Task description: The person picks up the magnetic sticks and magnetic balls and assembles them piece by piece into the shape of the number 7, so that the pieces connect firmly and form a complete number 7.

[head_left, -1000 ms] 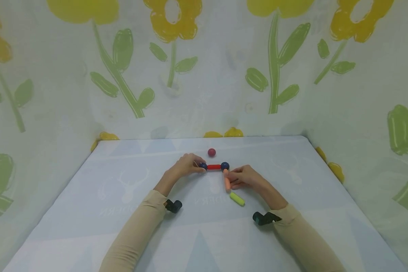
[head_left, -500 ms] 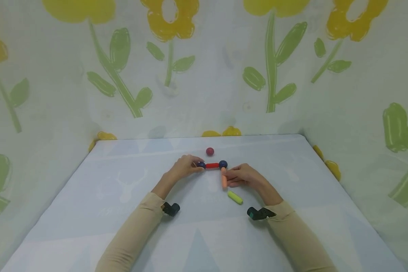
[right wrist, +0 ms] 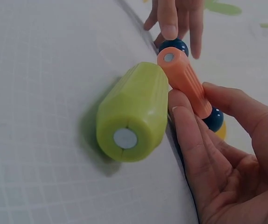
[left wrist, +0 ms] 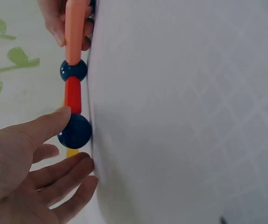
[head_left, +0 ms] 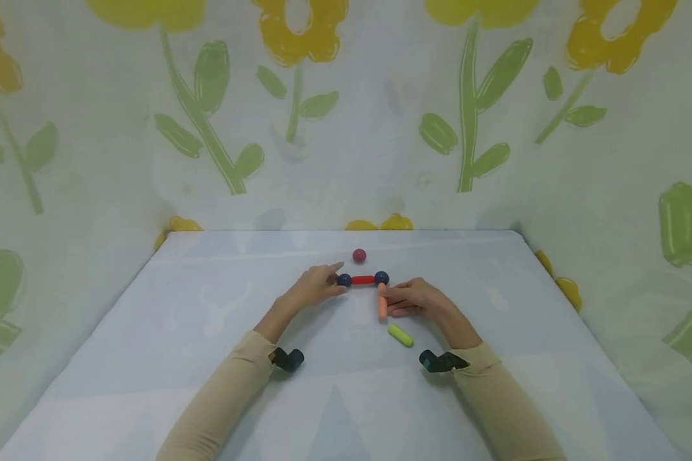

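The orange rod point(head_left: 383, 308) obstructs; its left side seems passable.

1. Upper left of the left wrist view: the orange rod point(left wrist: 74, 32) runs past the top edge.
2. Lower right there: a dark speck point(left wrist: 223, 220), too blurred to identify.
3. Bottom of the head view: both sleeves point(head_left: 222, 390) are cut off.

Balls point(head_left: 382, 278) are navy or crimson, rods point(head_left: 382, 306) red, peach and lime, the backdrop point(head_left: 375, 128) yellow-flowered.
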